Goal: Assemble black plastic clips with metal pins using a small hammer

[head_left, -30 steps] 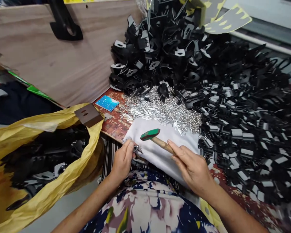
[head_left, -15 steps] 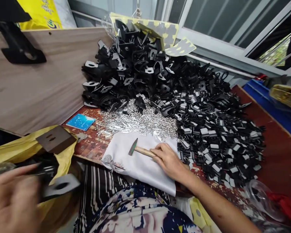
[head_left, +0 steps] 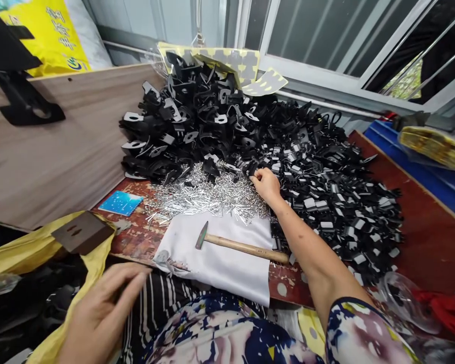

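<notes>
At the edge of the black pile, my right hand (head_left: 266, 186) has its fingers pinched on a black plastic piece (head_left: 253, 167), partly hidden by the fingertips. My left hand (head_left: 108, 303) is over my lap beside a yellow bag (head_left: 94, 270), thumb apart from the fingers and nothing seen in it. A hammer (head_left: 242, 246) with a wooden handle lies on a white cloth (head_left: 220, 278), touched by neither hand. Silver metal pins (head_left: 212, 194) are heaped behind the cloth. Larger black plastic parts (head_left: 197, 116) are piled behind the pins; small black pieces (head_left: 326, 202) spread to the right.
A brown block (head_left: 82, 232) with two slots sits on the yellow bag, which holds black parts. On the worn red table (head_left: 136, 240) is a blue square (head_left: 121, 202). A wooden board (head_left: 60, 136) stands on the left. A clear plastic container (head_left: 402, 298) lies at right.
My right hand has let go of the hammer and reached forward to the black pile. My left hand has released a black part by the bag and moved right. The view has shifted slightly.
</notes>
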The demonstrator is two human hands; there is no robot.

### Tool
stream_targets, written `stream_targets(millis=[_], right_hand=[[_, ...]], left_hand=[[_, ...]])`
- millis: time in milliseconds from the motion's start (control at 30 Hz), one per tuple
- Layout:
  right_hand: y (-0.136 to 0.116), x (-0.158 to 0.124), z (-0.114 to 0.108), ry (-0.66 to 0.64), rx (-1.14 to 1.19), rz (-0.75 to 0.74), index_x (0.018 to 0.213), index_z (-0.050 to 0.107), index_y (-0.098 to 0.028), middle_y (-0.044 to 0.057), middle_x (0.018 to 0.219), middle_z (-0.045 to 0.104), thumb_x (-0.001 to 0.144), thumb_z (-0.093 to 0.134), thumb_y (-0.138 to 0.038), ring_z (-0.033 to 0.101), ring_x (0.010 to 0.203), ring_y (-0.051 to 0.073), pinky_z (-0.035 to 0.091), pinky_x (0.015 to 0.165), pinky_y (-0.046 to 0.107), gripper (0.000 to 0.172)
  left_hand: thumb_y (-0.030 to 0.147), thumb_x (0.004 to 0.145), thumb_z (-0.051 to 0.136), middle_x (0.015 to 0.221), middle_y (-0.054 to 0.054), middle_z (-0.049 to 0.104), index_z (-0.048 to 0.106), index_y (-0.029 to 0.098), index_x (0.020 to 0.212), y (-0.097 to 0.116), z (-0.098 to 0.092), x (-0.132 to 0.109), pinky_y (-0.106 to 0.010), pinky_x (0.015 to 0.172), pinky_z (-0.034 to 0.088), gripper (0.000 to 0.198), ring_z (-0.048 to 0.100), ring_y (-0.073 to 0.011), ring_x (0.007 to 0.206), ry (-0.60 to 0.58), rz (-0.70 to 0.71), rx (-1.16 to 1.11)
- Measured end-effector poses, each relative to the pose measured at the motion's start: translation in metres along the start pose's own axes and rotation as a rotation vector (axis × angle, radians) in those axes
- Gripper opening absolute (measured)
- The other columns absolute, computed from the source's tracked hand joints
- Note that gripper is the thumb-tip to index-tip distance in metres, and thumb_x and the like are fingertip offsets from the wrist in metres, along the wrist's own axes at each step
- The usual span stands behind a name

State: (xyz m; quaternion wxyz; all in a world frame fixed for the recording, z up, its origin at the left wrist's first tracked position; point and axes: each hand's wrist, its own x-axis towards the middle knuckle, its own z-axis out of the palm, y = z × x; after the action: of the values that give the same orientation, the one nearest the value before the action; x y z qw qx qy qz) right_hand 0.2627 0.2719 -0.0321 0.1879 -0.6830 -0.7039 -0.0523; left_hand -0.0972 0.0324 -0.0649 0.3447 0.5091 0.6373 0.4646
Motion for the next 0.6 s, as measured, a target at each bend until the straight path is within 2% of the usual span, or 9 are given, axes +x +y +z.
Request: stream_targets(millis=[100, 200, 233, 300, 367, 433, 533, 567, 600], right_hand=[[-0.006, -0.044, -0.009, 0.035, 0.038, -0.219, 0.104, 0.068, -0.015, 0.011, 0.111, 0.07, 0.101, 0.047, -0.021, 0.061, 0.101, 0.019, 0.047, 0.087, 0.029, 0.022], [-0.023, -0.11, -0.008, 0.014, 0.103, -0.586, 0.093, 0.067, -0.021, 0.003, 0.099, 0.073, 0.101, 0.053, -0.021, 0.062, 0.091, 0.016, 0.049, 0.081, 0.026, 0.017], [-0.029, -0.131, -0.005, 0.051, 0.138, -0.778, 0.09, 0.067, -0.021, 0.004, 0.095, 0.073, 0.101, 0.053, -0.019, 0.062, 0.085, 0.016, 0.05, 0.075, 0.026, 0.017], [-0.037, -0.165, 0.0, 0.089, 0.171, -0.902, 0.084, 0.065, -0.021, 0.004, 0.096, 0.074, 0.1, 0.055, -0.017, 0.062, 0.079, 0.016, 0.051, 0.069, 0.027, 0.018], [-0.032, -0.18, 0.002, 0.113, 0.195, -0.863, 0.09, 0.067, -0.02, 0.004, 0.101, 0.075, 0.099, 0.055, -0.014, 0.065, 0.083, 0.016, 0.054, 0.072, 0.027, 0.016], [-0.009, -0.176, -0.003, 0.15, 0.223, -0.757, 0.106, 0.069, -0.019, 0.005, 0.104, 0.076, 0.099, 0.053, -0.01, 0.067, 0.09, 0.016, 0.057, 0.079, 0.028, 0.019], [0.042, -0.145, -0.019, 0.254, 0.161, -0.464, 0.124, 0.067, -0.018, 0.008, 0.107, 0.075, 0.097, 0.046, -0.002, 0.066, 0.097, 0.02, 0.057, 0.086, 0.034, 0.037], [0.057, -0.132, -0.024, 0.249, 0.084, -0.38, 0.127, 0.066, -0.018, 0.009, 0.115, 0.074, 0.096, 0.043, 0.0, 0.063, 0.1, 0.022, 0.056, 0.089, 0.037, 0.043], [0.07, -0.121, -0.029, 0.176, 0.0, -0.355, 0.131, 0.065, -0.018, 0.01, 0.122, 0.073, 0.095, 0.042, 0.001, 0.061, 0.102, 0.023, 0.054, 0.09, 0.039, 0.047]], left_hand=[[0.054, 0.075, 0.081, 0.093, -0.007, 0.076, 0.075, 0.026, 0.105, 0.018, 0.038, 0.006, -0.037, 0.075, 0.06, 0.042, 0.069, -0.0273, 0.084, -0.217, -0.243, -0.333], [0.052, 0.075, 0.084, 0.107, -0.011, 0.074, 0.063, 0.026, 0.135, 0.034, 0.077, 0.012, -0.036, 0.072, 0.059, 0.069, 0.067, -0.0251, 0.084, -0.369, -0.415, -0.665], [0.05, 0.074, 0.085, 0.11, -0.011, 0.073, 0.064, 0.026, 0.133, 0.038, 0.087, 0.014, -0.035, 0.072, 0.058, 0.067, 0.067, -0.0246, 0.086, -0.414, -0.447, -0.711], [0.047, 0.072, 0.088, 0.1, -0.008, 0.071, 0.075, 0.021, 0.109, 0.039, 0.101, 0.017, -0.032, 0.071, 0.056, 0.047, 0.063, -0.0219, 0.083, -0.497, -0.49, -0.721], [0.046, 0.071, 0.09, 0.085, -0.004, 0.067, 0.074, 0.017, 0.079, 0.034, 0.107, 0.018, -0.027, 0.069, 0.052, 0.034, 0.058, -0.0183, 0.077, -0.543, -0.511, -0.686], [0.047, 0.069, 0.091, 0.08, -0.003, 0.064, 0.068, 0.016, 0.066, 0.028, 0.107, 0.019, -0.025, 0.07, 0.049, 0.038, 0.056, -0.0171, 0.077, -0.517, -0.521, -0.655], [0.048, 0.062, 0.095, 0.09, -0.003, 0.069, 0.074, 0.018, 0.076, 0.023, 0.102, 0.018, -0.024, 0.075, 0.049, 0.039, 0.059, -0.0189, 0.087, -0.419, -0.575, -0.648], [0.048, 0.061, 0.095, 0.095, -0.003, 0.071, 0.077, 0.02, 0.083, 0.023, 0.101, 0.017, -0.025, 0.079, 0.049, 0.04, 0.06, -0.0204, 0.091, -0.403, -0.598, -0.658], [0.048, 0.061, 0.095, 0.099, -0.004, 0.072, 0.078, 0.021, 0.088, 0.023, 0.099, 0.015, -0.027, 0.083, 0.05, 0.042, 0.061, -0.0219, 0.097, -0.407, -0.617, -0.67]])
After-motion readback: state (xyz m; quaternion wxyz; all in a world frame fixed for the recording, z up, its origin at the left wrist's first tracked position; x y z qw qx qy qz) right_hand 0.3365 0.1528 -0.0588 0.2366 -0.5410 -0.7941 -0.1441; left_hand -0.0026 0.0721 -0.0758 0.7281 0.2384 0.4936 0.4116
